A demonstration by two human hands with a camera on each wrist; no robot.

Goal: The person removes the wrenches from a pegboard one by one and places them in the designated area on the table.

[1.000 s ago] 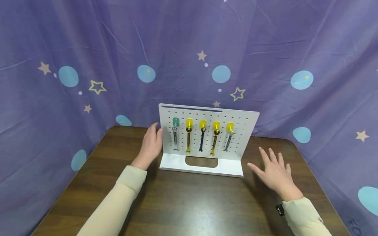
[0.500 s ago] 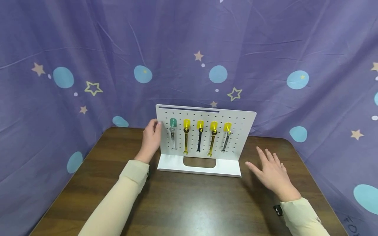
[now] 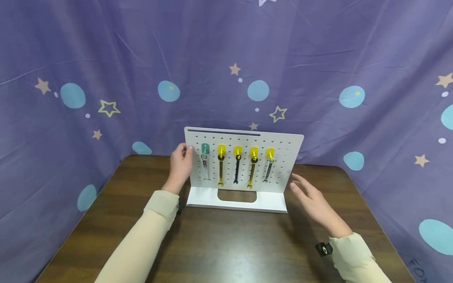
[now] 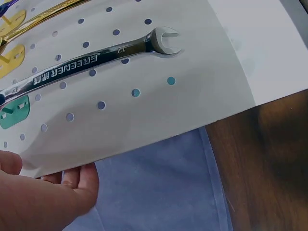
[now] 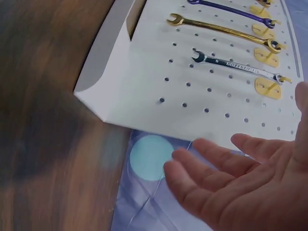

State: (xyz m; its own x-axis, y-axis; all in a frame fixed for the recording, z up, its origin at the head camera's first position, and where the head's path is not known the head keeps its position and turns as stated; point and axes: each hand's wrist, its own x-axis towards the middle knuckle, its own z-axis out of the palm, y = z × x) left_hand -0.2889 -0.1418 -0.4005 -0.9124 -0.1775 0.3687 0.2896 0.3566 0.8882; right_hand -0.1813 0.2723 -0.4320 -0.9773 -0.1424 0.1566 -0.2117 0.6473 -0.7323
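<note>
A white pegboard stand (image 3: 270, 201) stands upright on the table. Several combination wrenches hang on it in a row: a silver wrench (image 3: 206, 169) on a green hook (image 3: 205, 148) at the left, then gold, dark and gold ones, and a smaller silver wrench (image 3: 267, 171) at the right, on yellow hooks. My left hand (image 3: 179, 169) grips the board's left edge, thumb at the front and fingers curled behind it, as the left wrist view shows. Beside the right edge is my right hand (image 3: 315, 202), its fingers extended and slightly bent, palm toward the board in the right wrist view.
The brown wooden table (image 3: 219, 243) carries the stand toward its back. Close behind hangs a purple curtain (image 3: 212, 51) with stars and blue dots. A black strap (image 3: 323, 249) sits at the right wrist.
My left hand has closed on the board's left edge. My right hand has moved left to the right edge, its spread fingers drawing together. The whole view has shifted slightly.
</note>
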